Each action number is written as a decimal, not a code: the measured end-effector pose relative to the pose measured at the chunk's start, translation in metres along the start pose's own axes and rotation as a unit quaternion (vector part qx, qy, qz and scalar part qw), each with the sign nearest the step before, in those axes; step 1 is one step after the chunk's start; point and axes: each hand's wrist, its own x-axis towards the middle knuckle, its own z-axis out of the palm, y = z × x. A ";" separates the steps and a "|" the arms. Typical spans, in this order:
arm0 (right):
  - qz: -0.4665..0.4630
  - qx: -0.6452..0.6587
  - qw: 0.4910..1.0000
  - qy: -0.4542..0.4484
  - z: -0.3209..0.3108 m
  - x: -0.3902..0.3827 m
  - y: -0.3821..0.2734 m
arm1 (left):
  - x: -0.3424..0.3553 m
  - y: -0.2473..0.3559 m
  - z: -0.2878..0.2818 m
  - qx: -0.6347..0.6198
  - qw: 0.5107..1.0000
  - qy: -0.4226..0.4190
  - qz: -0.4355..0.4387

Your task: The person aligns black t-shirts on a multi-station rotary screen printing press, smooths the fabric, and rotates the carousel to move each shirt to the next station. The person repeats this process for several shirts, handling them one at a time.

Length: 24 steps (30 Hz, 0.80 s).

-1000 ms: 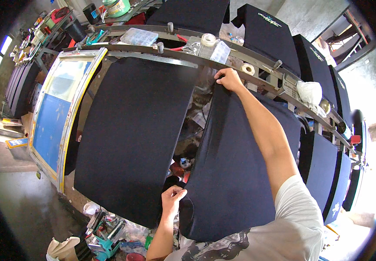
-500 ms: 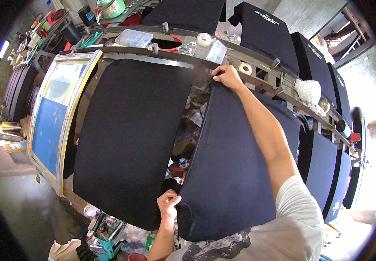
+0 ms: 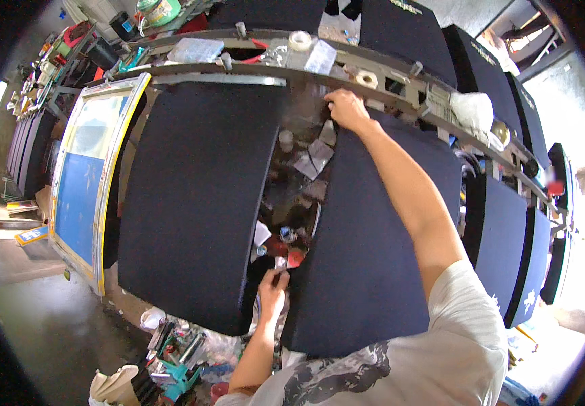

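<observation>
Two black cloth-covered boards, the left [image 3: 184, 203] and the right [image 3: 367, 257], lie side by side with a cluttered gap between them. My right hand [image 3: 346, 108] is at the far end of the right board by the metal rail [image 3: 400, 101], its fingers curled; whether they grip anything I cannot make out. My left hand [image 3: 272, 291] is low in the gap between the two boards, fingers bent near dark cloth, what they hold hidden. Small cups, papers [image 3: 312, 159] and a red item [image 3: 294, 258] show in the gap.
A screen frame [image 3: 86, 196] with blue mesh stands at the left. Tape rolls [image 3: 366, 78], plastic boxes [image 3: 194, 50] and a white bag [image 3: 471, 109] lie along the rail. More black boards [image 3: 492, 237] line the right and back. Tools and clutter [image 3: 174, 358] lie lower left.
Both hands have shifted upward in the picture, the left one also rightward. The near edge of the right board's cloth sits further right, so the gap looks wider. The whole view has shifted slightly.
</observation>
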 end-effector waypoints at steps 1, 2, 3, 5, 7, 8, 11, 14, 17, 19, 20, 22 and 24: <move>-0.014 0.004 0.999 0.029 -0.008 -0.015 0.003 | -0.002 0.014 0.001 0.009 1.000 -0.011 -0.008; -0.028 0.008 0.998 0.058 -0.014 -0.034 0.005 | -0.009 0.009 -0.003 -0.020 0.999 -0.022 -0.045; -0.025 0.002 0.996 0.083 -0.024 -0.055 0.004 | -0.014 0.008 -0.007 -0.044 0.996 -0.040 -0.066; -0.006 0.018 0.996 0.082 -0.039 -0.099 0.014 | -0.021 0.016 -0.010 0.026 0.998 -0.048 -0.039; 0.013 0.030 0.995 0.091 -0.055 -0.149 0.020 | -0.024 0.000 -0.018 0.080 0.996 -0.042 0.026; 0.023 0.034 0.994 0.099 -0.063 -0.177 0.022 | -0.029 -0.011 -0.024 0.108 0.992 -0.038 0.057; 0.056 0.045 0.990 0.117 -0.079 -0.268 0.032 | -0.048 -0.001 -0.032 0.113 0.992 -0.044 0.037; 0.099 0.048 0.983 0.147 -0.089 -0.368 0.034 | -0.072 0.007 -0.040 0.174 0.982 -0.034 0.069; 0.156 0.064 0.970 0.174 -0.096 -0.469 0.018 | -0.093 -0.014 -0.051 0.126 0.989 -0.020 0.076; 0.178 0.096 0.960 0.194 -0.099 -0.528 0.002 | -0.104 -0.049 -0.058 0.067 0.996 0.019 0.057; 0.187 0.120 0.953 0.205 -0.099 -0.559 -0.008 | -0.115 -0.052 -0.056 0.034 0.998 0.035 0.032; 0.199 0.129 0.936 0.260 -0.092 -0.617 -0.028 | -0.138 -0.051 -0.044 -0.090 0.988 0.086 -0.090; 0.274 0.181 0.902 0.279 -0.086 -0.663 -0.060 | -0.154 -0.064 -0.038 -0.210 0.952 0.084 -0.204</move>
